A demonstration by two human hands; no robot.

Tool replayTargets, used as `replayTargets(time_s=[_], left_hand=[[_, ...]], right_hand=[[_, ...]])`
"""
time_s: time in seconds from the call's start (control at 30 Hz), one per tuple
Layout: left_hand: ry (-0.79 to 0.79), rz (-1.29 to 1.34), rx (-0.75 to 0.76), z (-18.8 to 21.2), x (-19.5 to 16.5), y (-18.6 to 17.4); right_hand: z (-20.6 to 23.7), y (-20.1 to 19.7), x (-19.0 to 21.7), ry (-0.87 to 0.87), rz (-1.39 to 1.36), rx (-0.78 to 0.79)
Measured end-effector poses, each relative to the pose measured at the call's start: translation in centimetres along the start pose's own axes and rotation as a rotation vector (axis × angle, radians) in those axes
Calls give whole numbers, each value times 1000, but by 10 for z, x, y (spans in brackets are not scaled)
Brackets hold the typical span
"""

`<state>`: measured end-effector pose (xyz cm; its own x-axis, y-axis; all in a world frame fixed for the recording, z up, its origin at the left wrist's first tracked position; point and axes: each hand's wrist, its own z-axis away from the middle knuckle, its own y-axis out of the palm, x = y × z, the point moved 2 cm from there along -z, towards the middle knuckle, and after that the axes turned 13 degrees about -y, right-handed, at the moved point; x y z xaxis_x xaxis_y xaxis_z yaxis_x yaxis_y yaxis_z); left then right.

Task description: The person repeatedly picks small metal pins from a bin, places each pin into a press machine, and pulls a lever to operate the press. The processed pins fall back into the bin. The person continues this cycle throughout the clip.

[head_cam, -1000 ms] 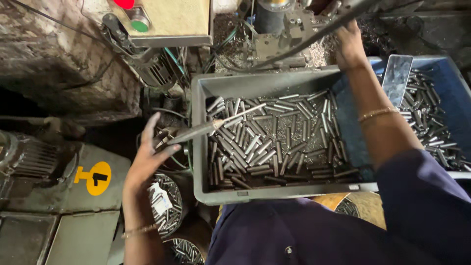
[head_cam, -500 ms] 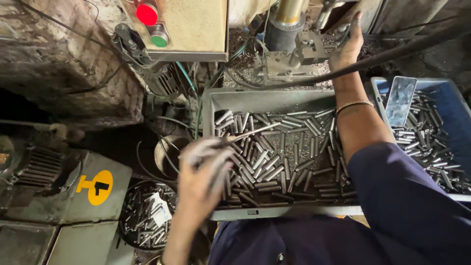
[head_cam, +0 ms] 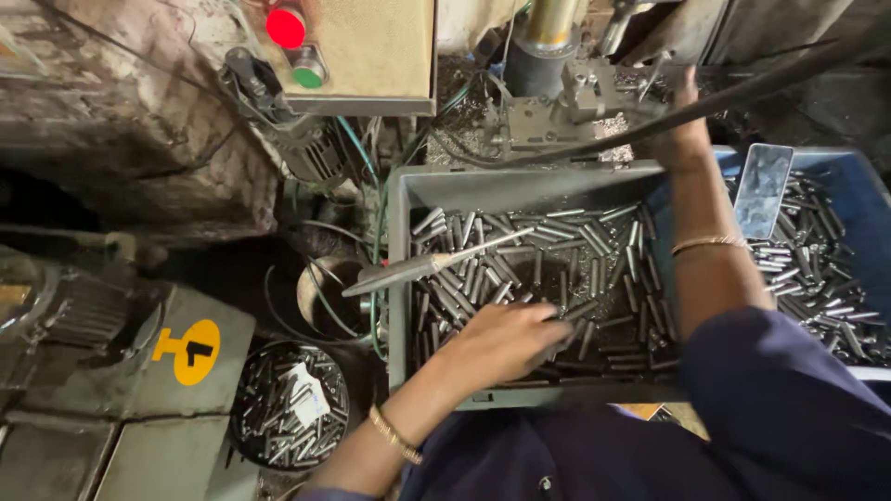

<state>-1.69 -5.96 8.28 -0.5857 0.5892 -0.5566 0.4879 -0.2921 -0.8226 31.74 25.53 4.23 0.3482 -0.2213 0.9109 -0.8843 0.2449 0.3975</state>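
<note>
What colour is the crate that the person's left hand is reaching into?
Grey. The crate, full of small metal rods, shows in the head view, the left hand inside it.

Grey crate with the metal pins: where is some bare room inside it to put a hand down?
Inside the grey crate, bare floor shows only along the far wall, between the rim and the metal pins. The middle and near side are crowded: pins lie thick, the left hand rests among them, and a long tool lies across the left rim.
</note>
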Motion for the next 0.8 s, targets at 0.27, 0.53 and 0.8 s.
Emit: replayTargets(time_s=[0.27,0.53,0.8], left_hand=[[-156,-307,275,-41,41,64],[-174,-277,177,-33,98,127],[-261,-287,157,-31,101,135]], right_hand=[[7,-2,25,-214,-10,109],[-17,0,24,-281,-202,109],[-20,45,17,-448,967,536]])
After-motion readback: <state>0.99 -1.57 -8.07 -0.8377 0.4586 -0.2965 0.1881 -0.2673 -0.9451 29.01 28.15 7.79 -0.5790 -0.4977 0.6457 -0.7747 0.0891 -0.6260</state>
